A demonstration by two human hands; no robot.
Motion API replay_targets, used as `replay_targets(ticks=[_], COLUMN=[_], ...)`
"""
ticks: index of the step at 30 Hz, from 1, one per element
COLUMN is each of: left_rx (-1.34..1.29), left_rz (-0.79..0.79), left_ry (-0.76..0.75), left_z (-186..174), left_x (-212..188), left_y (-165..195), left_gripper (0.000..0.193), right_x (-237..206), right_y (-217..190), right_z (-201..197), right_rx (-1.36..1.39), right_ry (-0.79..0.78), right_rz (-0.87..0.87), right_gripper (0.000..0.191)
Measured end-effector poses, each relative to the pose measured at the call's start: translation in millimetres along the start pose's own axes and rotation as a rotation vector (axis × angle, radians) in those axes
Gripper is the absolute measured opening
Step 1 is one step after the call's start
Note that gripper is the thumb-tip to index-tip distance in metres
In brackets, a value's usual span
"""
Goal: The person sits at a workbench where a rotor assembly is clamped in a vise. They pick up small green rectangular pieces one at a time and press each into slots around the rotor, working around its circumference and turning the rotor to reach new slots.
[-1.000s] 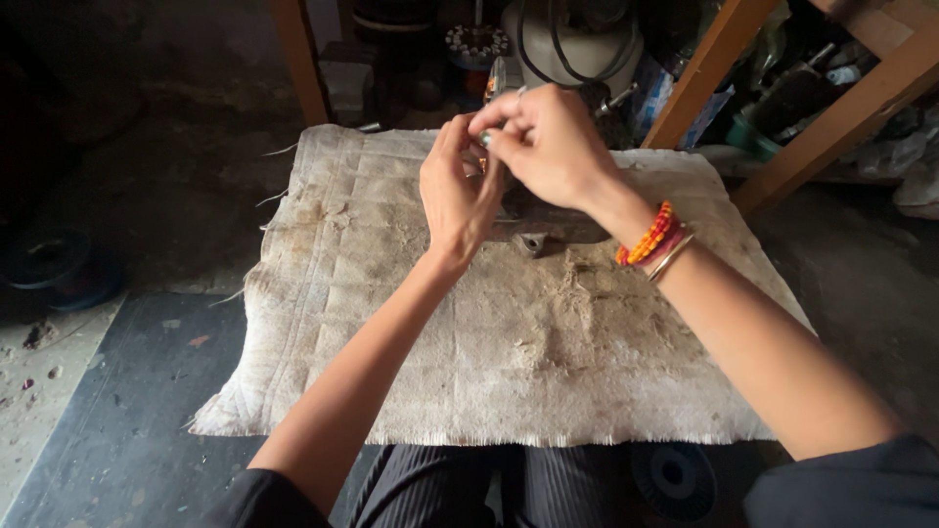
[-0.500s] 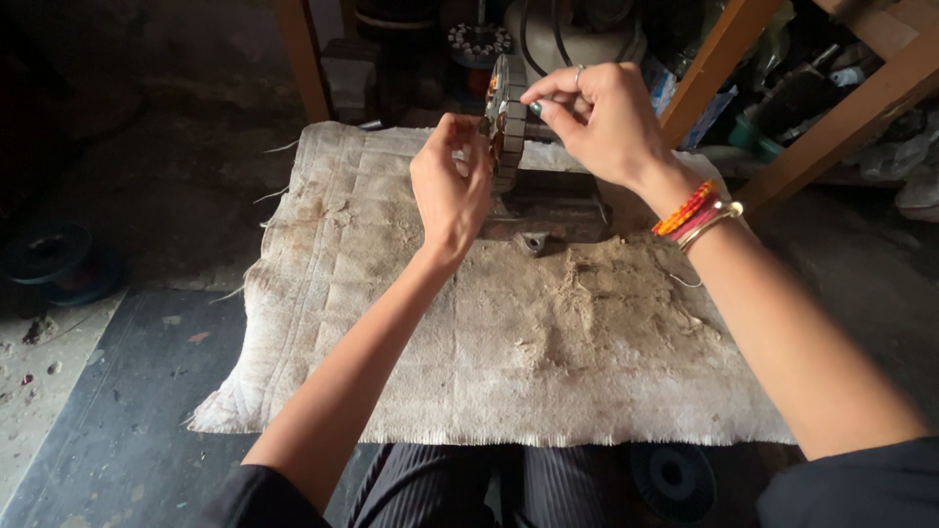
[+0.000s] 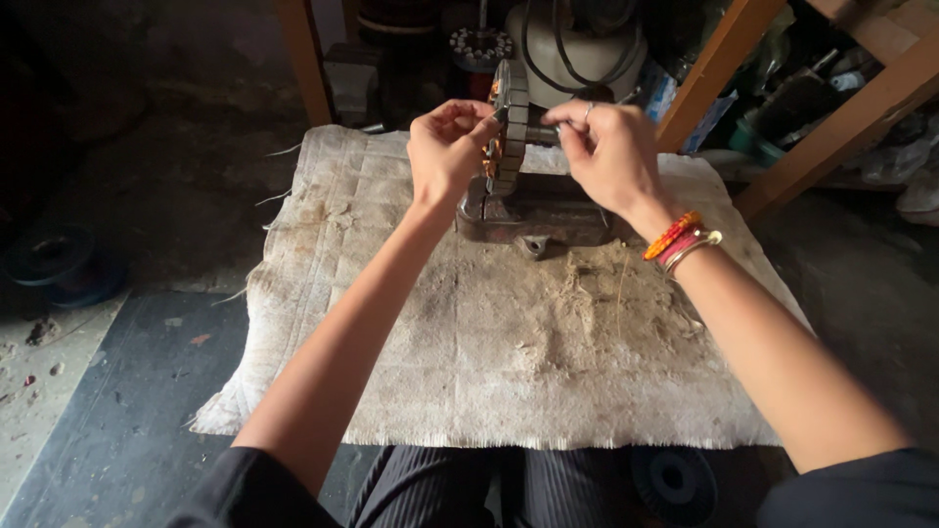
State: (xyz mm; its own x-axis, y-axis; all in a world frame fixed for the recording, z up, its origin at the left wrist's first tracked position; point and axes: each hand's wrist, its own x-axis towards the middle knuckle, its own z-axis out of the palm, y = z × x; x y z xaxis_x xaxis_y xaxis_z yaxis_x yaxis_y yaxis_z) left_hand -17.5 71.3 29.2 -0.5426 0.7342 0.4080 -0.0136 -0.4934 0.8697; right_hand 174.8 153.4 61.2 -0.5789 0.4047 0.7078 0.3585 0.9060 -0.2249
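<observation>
On stand: hands (image 3: pixel 533 147) lower (stator (image 3: pixel 509 127) exposed).

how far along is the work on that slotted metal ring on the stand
Done: the slotted metal ring stands on edge on the metal stand, which sits on the sackcloth. In hand: the left hand pinches at the ring's rim, and the right hand grips the shaft beside it. Left: orange shows at only a few slots; whether any wire is wound on is too small to tell.
</observation>
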Motion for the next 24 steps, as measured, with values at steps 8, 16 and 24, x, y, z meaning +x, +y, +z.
replay_targets(ticks=[8,16,24], left_rx=[-0.165,0.189,0.488], left_rz=[-0.124,0.216,0.428], left_ry=[-0.145,-0.124,0.003], left_z=[-19.4,-15.3,-0.2], left_x=[-9.1,-40.2,-47.5], left_y=[-5.4,4.7,13.5], left_gripper=[0.020,0.036,0.038], right_x=[-27.9,-17.7,0.5], right_y=[-8.4,-46.2,-76.9], right_z=[16.6,-2.8,-8.3], right_rx=[0.329,0.400,0.249], right_ry=[-0.110,-0.142,-0.156], right_rz=[0.235,0.250,0.210], right_gripper=[0.019,0.017,0.016])
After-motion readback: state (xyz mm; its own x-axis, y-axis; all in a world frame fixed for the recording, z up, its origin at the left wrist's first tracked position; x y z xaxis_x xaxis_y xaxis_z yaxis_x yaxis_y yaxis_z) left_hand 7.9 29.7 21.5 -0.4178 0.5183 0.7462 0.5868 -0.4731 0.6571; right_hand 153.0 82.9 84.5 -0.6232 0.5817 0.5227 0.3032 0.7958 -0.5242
